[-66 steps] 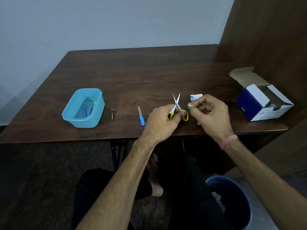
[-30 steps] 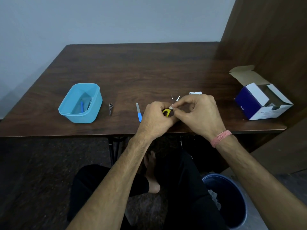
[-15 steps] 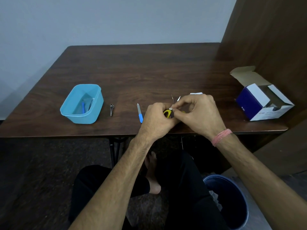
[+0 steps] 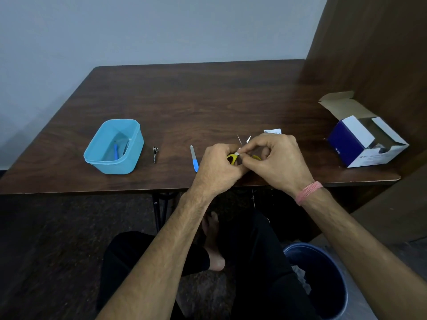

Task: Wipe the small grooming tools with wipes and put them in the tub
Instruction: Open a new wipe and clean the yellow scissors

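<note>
1. Yellow-handled scissors (image 4: 231, 158) were the tool in hand here, held just above the near edge of the wooden table (image 4: 208, 100), blades spread and pointing away from the person.
2. The left hand (image 4: 217, 167) was curled round the left handle loop. The right hand (image 4: 277, 158) was pinching a small white wipe (image 4: 237, 153) against the scissors around the pivot, fingertips of both hands pretty much touching.
3. Handling guess: the scissors looked light and stiff, thin metal with plastic loops. Probably a bit slippery once damp, and the tips were sharp. I'd say the loops were the sane place to hold, and wiping from pivot out to the tips beats running a finger along the edge.
4. The wipe looked soft and tiny, so it likely bunches up and only covers a little blade at a time.
5. Not yet done: a blue-handled nail file (image 4: 194, 158) lay just left of the hands and small nail clippers (image 4: 154, 154) sat between it and the tub. Both flat and thin, so probably fiddly to pick off the table; a pinch from the sides seemed best.
6. The light blue tub (image 4: 101, 161) stood well off to the left with a couple of tools already inside, one blue; couldn't tell what the other was.
7. A torn white wrapper (image 4: 272, 131) lay behind the right hand, and an open box (image 4: 351, 144) stood at the far right.
</note>
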